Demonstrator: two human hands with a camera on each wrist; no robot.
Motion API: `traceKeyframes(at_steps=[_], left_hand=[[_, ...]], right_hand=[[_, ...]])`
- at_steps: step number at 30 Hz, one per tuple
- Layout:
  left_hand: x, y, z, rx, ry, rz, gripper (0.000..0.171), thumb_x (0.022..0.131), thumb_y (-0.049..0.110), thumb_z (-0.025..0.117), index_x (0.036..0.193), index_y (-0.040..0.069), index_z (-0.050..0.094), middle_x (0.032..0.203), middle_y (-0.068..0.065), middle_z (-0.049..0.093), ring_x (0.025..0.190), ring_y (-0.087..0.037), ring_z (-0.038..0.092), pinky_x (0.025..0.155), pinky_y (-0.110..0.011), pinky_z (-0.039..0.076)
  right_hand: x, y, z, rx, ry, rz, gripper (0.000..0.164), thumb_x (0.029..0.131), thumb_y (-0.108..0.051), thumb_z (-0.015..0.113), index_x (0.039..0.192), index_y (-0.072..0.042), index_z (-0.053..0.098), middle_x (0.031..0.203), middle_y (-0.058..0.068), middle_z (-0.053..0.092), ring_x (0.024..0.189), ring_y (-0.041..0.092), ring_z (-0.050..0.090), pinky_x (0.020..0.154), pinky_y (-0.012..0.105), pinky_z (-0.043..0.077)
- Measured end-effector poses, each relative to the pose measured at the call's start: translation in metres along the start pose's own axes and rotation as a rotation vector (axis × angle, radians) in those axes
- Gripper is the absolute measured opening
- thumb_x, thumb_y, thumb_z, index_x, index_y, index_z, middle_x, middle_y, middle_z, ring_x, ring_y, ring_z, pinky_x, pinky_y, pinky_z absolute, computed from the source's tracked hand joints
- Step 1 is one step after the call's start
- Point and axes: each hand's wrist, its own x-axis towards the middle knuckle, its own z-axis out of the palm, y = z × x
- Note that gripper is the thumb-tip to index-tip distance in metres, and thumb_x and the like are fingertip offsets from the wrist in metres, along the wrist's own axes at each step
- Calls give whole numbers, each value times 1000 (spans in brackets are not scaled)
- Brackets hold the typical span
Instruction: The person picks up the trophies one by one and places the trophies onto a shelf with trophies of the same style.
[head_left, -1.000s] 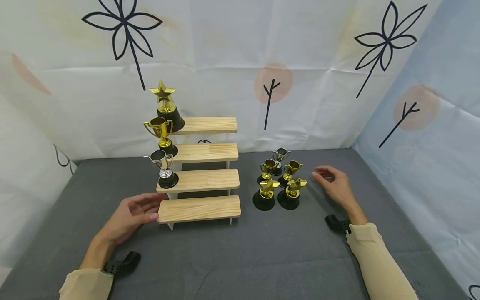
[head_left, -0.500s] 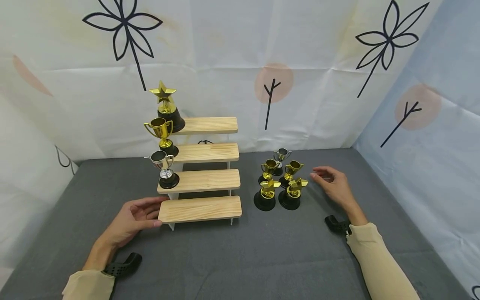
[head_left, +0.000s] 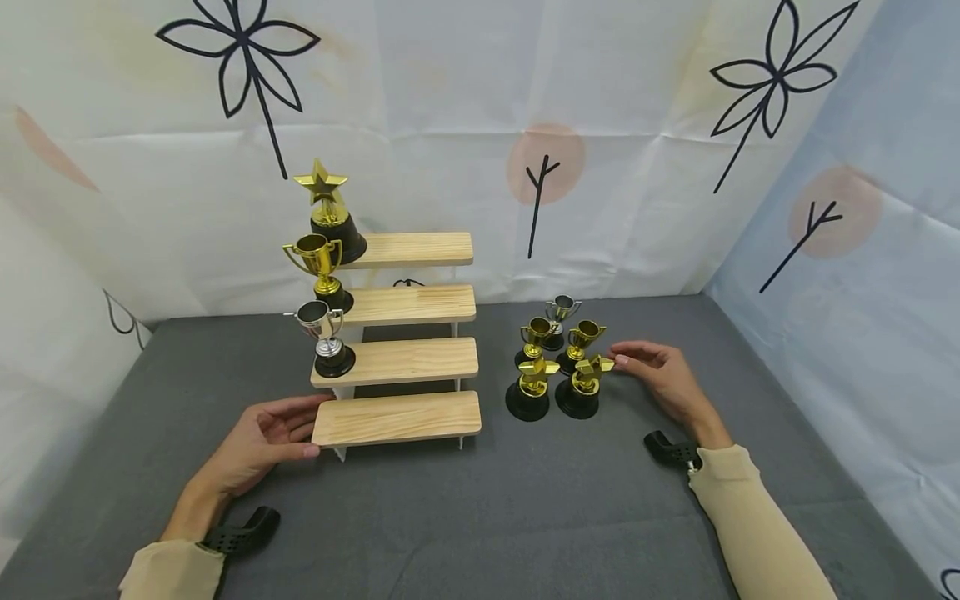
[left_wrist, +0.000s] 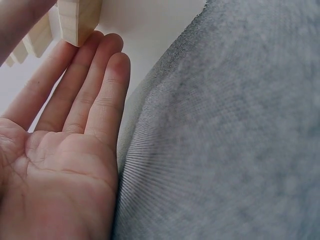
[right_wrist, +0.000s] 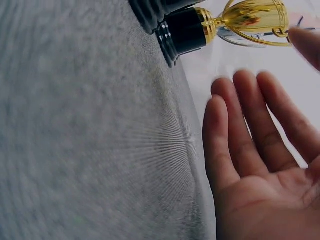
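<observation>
My left hand point(head_left: 258, 442) rests its fingers at the left end of the lowest board of a four-step wooden shelf point(head_left: 397, 418). In the left wrist view, those fingers point(left_wrist: 102, 100) are nearly straight, their tips by the board end point(left_wrist: 75, 22). On the upper steps' left ends stand a gold star trophy point(head_left: 337, 237), a gold cup trophy point(head_left: 315, 254) and a silver cup trophy point(head_left: 333, 360). Right of the shelf, my right hand point(head_left: 667, 379) is extended beside a gold cup trophy point(head_left: 585, 335), holding nothing; its fingers point(right_wrist: 250, 120) are loosely straight in the right wrist view.
Grouped with that gold cup are another gold cup trophy point(head_left: 537, 332), a silver cup trophy point(head_left: 561, 310) and two gold star trophies, one left point(head_left: 528, 402) and one right point(head_left: 577, 400). Grey cloth point(head_left: 480, 525) covers the table; a patterned white curtain point(head_left: 450, 125) hangs behind.
My right hand has moved slightly left, closer to the grouped trophies. My left hand stays by the lowest board, its thumb shifted a little lower. The trophies have not moved.
</observation>
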Motion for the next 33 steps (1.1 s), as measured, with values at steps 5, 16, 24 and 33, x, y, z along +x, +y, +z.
traceKeyframes(at_steps=[5, 16, 24, 33], left_hand=[[-1, 0, -2, -4, -5, -6, 68, 82, -25, 66, 144, -20, 38, 139, -3, 61, 126, -16, 60, 103, -32, 53], [-2, -2, -3, 30, 8, -44, 71, 81, -22, 69, 143, -23, 33, 138, 0, 61, 125, -14, 60, 104, -31, 52], [-1, 1, -1, 0, 16, -46, 68, 81, -24, 68, 142, -23, 36, 137, -1, 62, 123, -15, 62, 103, -31, 53], [-1, 2, -1, -23, -4, -26, 66, 82, -25, 66, 143, -16, 44, 138, -4, 62, 124, -16, 62, 103, -32, 53]], right_hand=[[0, 2, 0, 67, -122, -9, 32, 95, 11, 63, 126, 18, 58, 116, 2, 73, 104, 13, 69, 90, 24, 59], [1, 3, 7, 97, -266, 32, 47, 86, 17, 68, 127, -7, 68, 122, 2, 71, 114, 17, 68, 94, 30, 59], [2, 3, 16, -10, -228, 44, 46, 81, 13, 76, 122, -8, 71, 116, 0, 73, 111, 14, 68, 95, 30, 58], [2, 4, 21, -98, -218, 53, 40, 79, 11, 80, 118, 4, 71, 114, 1, 74, 109, 12, 69, 93, 25, 58]])
